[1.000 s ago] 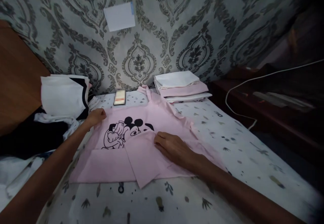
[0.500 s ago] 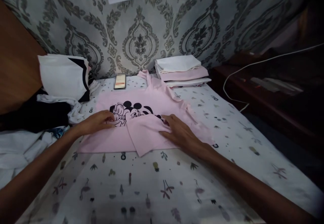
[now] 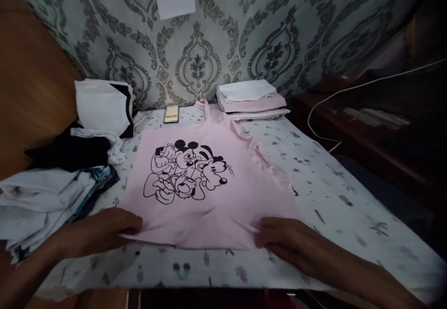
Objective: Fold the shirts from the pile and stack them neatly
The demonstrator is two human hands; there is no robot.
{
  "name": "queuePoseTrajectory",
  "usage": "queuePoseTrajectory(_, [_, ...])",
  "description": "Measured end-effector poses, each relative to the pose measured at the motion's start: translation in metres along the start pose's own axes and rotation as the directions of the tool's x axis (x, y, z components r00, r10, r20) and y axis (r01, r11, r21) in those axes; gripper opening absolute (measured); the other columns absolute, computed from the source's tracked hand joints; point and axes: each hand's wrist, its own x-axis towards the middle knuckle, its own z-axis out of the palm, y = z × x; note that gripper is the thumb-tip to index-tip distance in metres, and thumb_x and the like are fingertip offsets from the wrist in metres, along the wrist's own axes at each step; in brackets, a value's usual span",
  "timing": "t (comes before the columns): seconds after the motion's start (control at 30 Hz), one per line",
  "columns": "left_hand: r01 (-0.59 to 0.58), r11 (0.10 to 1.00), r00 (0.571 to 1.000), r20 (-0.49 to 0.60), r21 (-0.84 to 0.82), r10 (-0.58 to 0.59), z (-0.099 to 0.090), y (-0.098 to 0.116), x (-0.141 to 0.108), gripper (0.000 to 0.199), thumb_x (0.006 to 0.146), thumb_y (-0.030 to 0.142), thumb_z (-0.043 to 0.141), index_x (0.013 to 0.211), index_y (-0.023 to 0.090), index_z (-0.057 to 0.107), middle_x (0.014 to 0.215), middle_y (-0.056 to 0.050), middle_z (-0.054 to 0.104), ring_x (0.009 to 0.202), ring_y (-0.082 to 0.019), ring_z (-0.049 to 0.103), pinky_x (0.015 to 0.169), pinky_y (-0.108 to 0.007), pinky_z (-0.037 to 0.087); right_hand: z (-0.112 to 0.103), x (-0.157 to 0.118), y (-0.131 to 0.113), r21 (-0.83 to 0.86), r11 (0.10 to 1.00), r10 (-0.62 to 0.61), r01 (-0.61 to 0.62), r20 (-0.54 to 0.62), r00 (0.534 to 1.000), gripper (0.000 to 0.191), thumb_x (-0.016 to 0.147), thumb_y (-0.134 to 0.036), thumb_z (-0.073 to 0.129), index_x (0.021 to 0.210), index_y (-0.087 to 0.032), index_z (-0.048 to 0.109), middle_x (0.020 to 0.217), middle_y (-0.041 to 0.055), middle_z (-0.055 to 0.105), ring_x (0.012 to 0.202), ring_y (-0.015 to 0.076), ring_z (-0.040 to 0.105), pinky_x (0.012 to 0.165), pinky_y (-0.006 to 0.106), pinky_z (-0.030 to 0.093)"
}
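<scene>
A pink T-shirt point(image 3: 216, 211) with a black cartoon print lies spread on the patterned sheet, its sleeve side crumpled along the right. My left hand point(image 3: 108, 227) is closed on the near left corner of the shirt, fingers pinching the edge. At the shirt's near right part, my right hand point(image 3: 282, 232) is closed too, gripping the fabric. Slight creases run across the cloth between the two hands. The fingertips of both hands are partly hidden.
A folded stack of clothes point(image 3: 249, 97) stands at the back right. On the left are a white folded garment point(image 3: 103, 106), black cloth point(image 3: 71, 150) and a rumpled white pile point(image 3: 42, 197). A small framed card point(image 3: 171, 113) rests near the wall. A white cable point(image 3: 321, 98) hangs at right.
Both hands have moved toward me and apart. The folded-over flap of the shirt is now laid flat, showing the whole print, and the near edge is drawn closer.
</scene>
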Motion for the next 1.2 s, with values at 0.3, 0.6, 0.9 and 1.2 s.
queuePoseTrajectory(0.3, [0.198,0.966,0.940,0.312,-0.168,-0.138,-0.013,0.020,0.009,0.015,0.071,0.030,0.057,0.083,0.022,0.058,0.075,0.000,0.062,0.065,-0.018,0.058,0.053,-0.024,0.036,0.002,-0.024,-0.006,-0.043,0.985,0.165,-0.167,-0.045,0.985,0.038,0.097,-0.054,0.048,0.125,-0.037,0.067,0.129,0.0044,0.068,0.116,0.0280,0.066,0.096,0.042,0.057])
queuePoseTrajectory(0.6, [-0.020,0.999,0.988,0.151,0.045,0.013,0.014,0.027,0.003,0.028,0.081,0.012,0.038,0.092,0.021,0.062,0.098,-0.006,0.069,0.092,-0.022,0.063,0.079,-0.030,0.040,0.045,0.026,-0.027,-0.227,0.969,-0.128,0.095,-0.135,0.983,0.032,0.098,-0.020,0.041,0.118,-0.021,0.066,0.094,0.0102,0.067,0.084,0.0228,0.064,0.074,0.039,0.057])
queuePoseTrajectory(0.9, [0.091,0.985,0.986,0.153,-0.148,-0.068,-0.006,0.003,-0.002,0.014,0.078,0.034,0.056,0.079,0.021,0.061,0.078,-0.002,0.065,0.072,-0.020,0.059,0.062,-0.026,0.040,0.004,0.017,-0.045,0.109,0.994,-0.008,-0.014,0.197,0.980,0.027,0.099,-0.033,0.045,0.096,-0.028,0.071,0.104,0.0045,0.068,0.090,0.0181,0.068,0.077,0.030,0.057])
queuePoseTrajectory(1.2, [0.630,0.774,0.664,-0.474,-0.061,-0.578,-0.025,-0.056,0.099,0.031,0.087,0.042,0.048,0.099,0.017,0.062,0.104,-0.012,0.070,0.097,-0.028,0.065,0.073,-0.032,0.044,0.022,0.001,-0.040,0.000,0.993,0.117,-0.117,0.068,0.991,0.051,0.096,-0.044,0.054,0.146,-0.039,0.048,0.141,0.0034,0.060,0.124,0.0270,0.059,0.102,0.044,0.053])
